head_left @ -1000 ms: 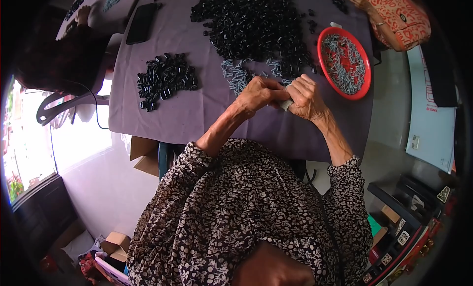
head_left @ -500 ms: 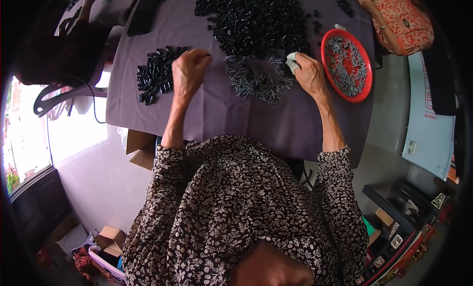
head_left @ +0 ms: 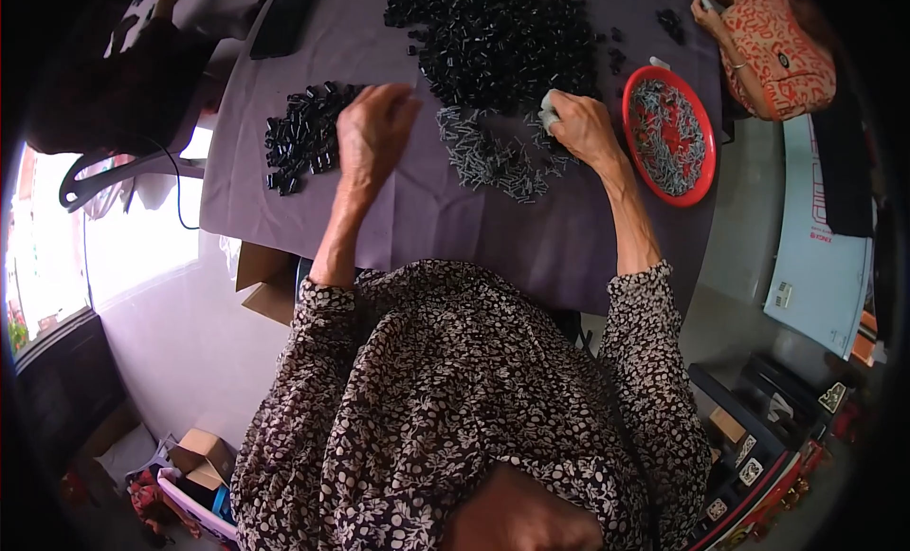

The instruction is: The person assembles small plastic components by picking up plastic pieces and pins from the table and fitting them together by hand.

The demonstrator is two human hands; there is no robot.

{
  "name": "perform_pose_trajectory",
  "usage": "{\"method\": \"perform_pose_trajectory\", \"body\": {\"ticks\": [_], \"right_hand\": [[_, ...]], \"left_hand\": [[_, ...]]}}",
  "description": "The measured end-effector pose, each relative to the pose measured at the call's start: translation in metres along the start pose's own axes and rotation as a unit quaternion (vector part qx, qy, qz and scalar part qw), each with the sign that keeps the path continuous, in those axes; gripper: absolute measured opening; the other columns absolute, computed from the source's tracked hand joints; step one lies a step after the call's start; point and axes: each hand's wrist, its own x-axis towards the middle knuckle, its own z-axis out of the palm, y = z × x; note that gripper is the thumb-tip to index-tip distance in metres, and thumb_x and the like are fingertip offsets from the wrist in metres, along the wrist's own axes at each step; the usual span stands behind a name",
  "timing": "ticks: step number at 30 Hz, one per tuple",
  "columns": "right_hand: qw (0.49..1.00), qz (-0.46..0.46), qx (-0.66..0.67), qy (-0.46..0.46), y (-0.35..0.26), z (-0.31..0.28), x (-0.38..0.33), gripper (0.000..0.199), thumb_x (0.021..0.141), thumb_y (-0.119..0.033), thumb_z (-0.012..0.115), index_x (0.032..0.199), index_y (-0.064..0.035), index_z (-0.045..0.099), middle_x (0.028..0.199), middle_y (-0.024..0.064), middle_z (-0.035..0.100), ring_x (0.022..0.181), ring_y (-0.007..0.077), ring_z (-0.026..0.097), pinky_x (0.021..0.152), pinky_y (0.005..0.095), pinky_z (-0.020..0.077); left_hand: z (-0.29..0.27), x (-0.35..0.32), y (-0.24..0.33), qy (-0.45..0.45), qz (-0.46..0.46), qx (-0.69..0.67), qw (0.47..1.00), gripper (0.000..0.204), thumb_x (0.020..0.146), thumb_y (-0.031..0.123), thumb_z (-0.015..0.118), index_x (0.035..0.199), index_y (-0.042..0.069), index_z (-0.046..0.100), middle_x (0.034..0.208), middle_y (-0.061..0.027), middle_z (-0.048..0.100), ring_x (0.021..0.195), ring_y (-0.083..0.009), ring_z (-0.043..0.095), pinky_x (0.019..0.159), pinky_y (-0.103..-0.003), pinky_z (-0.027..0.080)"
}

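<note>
My left hand is raised over the table at the right side of a small pile of black plastic pieces. Its fingers are curled together and slightly blurred; whatever they may hold is hidden. At the lower right edge of a large heap of black plastic pieces, my right hand is closed in a pinch, white wrapping on its fingertips. What sits in that pinch is too small to make out. Between my hands, grey screws lie loose on the cloth.
A red plastic dish holding more grey screws stands right of my right hand. Dark purple cloth covers the table. A black phone lies at the far left. Another person's arm reaches in at the far right.
My left hand has shifted slightly right and tilted, fingers still curled. The right hand has moved a little left and up toward the large black heap. The view has shifted slightly.
</note>
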Motion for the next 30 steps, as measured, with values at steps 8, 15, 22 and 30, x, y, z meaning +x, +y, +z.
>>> {"method": "perform_pose_trajectory", "body": {"ticks": [8,15,22,30], "right_hand": [[0.982,0.048,0.183,0.003,-0.034,-0.042,-0.008,0.014,0.077,-0.007,0.060,0.090,-0.0025,0.060,0.068,0.0067,0.060,0.057,0.0098,0.052,0.052,0.0265,0.0410],[0.954,0.058,0.293,0.031,-0.035,-0.037,-0.004,0.011,0.076,-0.003,0.054,0.085,-0.0002,0.059,0.072,0.0156,0.060,0.065,0.0285,0.061,0.057,0.0335,0.0461],[0.997,-0.044,-0.064,0.010,-0.020,0.004,-0.005,0.004,0.074,-0.006,0.055,0.074,-0.0037,0.052,0.068,0.0115,0.055,0.067,0.0312,0.059,0.057,0.0391,0.0453],[0.983,-0.130,-0.118,0.047,-0.013,0.005,-0.001,0.002,0.071,-0.003,0.054,0.072,-0.0037,0.054,0.064,0.0105,0.057,0.060,0.0289,0.060,0.054,0.0376,0.0475]], "left_hand": [[0.054,0.001,0.065,-0.240,-0.128,-0.373,0.887,0.029,0.080,0.020,0.062,0.099,-0.002,0.061,0.080,-0.0081,0.063,0.074,-0.0139,0.059,0.069,-0.027,0.048],[0.062,0.007,0.055,-0.195,-0.268,-0.521,0.786,0.012,0.084,0.012,0.060,0.090,0.002,0.061,0.078,-0.0057,0.063,0.073,-0.0120,0.060,0.067,-0.026,0.050],[0.061,0.001,0.036,-0.159,-0.309,-0.577,0.739,0.012,0.082,0.011,0.061,0.087,0.000,0.060,0.076,-0.0038,0.060,0.068,-0.0119,0.058,0.066,-0.027,0.051],[0.057,-0.001,0.033,-0.175,-0.331,-0.637,0.674,0.013,0.084,0.011,0.059,0.092,0.001,0.058,0.081,-0.0084,0.061,0.072,-0.0156,0.060,0.068,-0.030,0.051]]}}
